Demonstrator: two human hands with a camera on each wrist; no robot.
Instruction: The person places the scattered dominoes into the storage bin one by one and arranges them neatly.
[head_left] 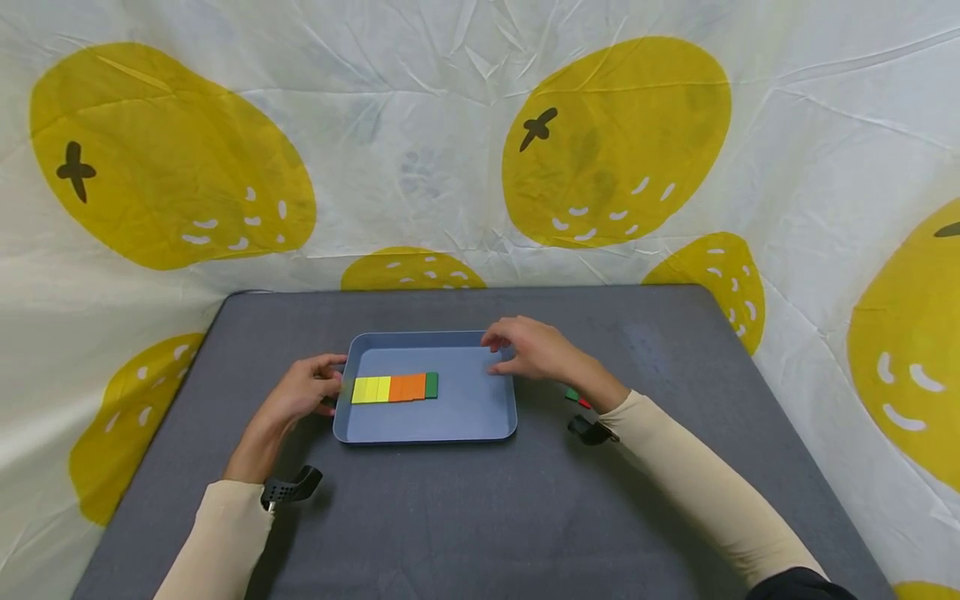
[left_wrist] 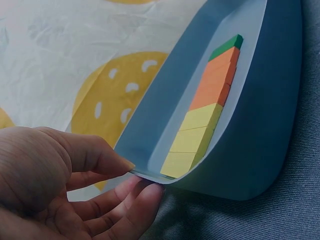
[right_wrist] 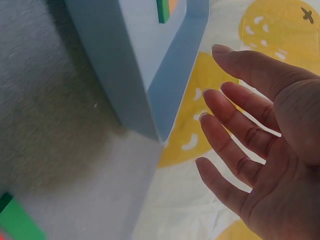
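Observation:
A blue-grey tray [head_left: 465, 417] lies on the table, holding a row of flat blocks toward its left side. From left to right, the row runs through yellow blocks [head_left: 371, 390], orange blocks [head_left: 407, 387] and one green block [head_left: 431, 385]. My left hand [head_left: 306, 390] pinches the tray's left rim, thumb on top and fingers underneath, as the left wrist view shows. Over the tray's right end hovers my right hand [head_left: 536, 348], its fingers relaxed and spread with nothing between them. In the right wrist view those fingers [right_wrist: 235, 150] are apart from the tray wall.
A loose green block [head_left: 572, 394] and a red block [head_left: 584, 403] lie on the grey table [head_left: 450, 517] right of the tray, partly hidden by my right wrist. Behind the table hangs a white cloth [head_left: 420, 167] printed with yellow fruit. Black bands sit at both wrists.

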